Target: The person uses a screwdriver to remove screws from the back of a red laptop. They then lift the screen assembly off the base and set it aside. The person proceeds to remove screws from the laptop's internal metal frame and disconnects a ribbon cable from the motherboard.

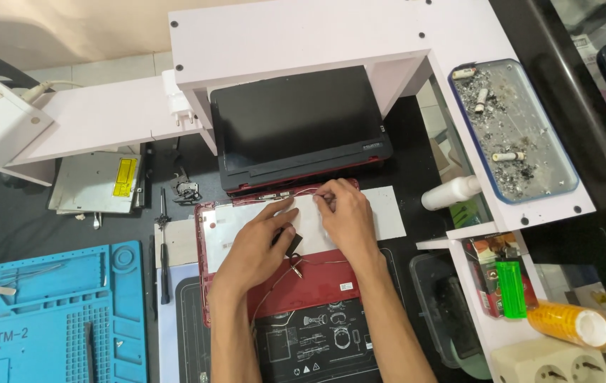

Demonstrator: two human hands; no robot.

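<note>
Two hands on red laptop lid [317, 280]: right hand [349, 220] fingers pinch thin wire [303, 191]; left hand [257, 245] fingers flat, open.

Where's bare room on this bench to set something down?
Bare dark tabletop between the optical drive and blue repair mat. Crowded around both hands, left and right, on the red laptop shell.

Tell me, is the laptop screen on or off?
Off. The laptop screen is plain black, with no picture or glow, standing behind both hands.
</note>
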